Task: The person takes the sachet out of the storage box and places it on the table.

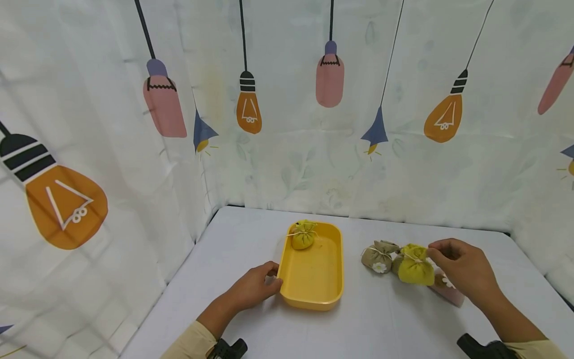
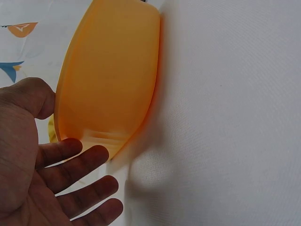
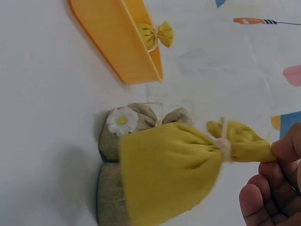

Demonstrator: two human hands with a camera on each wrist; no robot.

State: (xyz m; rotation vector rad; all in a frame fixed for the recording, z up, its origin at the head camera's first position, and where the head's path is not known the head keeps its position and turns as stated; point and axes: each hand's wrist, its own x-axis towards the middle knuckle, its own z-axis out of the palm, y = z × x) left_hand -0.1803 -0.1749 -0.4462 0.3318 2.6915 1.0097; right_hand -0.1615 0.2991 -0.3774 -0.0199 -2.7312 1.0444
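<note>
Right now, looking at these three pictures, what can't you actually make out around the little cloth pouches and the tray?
- Pink thing, head view: mostly hidden behind the right hand; what it is can't be told.
- Second beige cloth pouch, right wrist view: covered by the yellow-green tied cloth pouch and cut by the bottom edge.
- Yellow plastic tray, left wrist view: only its underside shows, so its contents are hidden; whether the left hand touches it is unclear.

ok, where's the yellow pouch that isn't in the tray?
Head view, right of the yellow tray: the yellow pouch hangs from the right hand, pinched by its tied top, just in front of the beige pouches.
</note>
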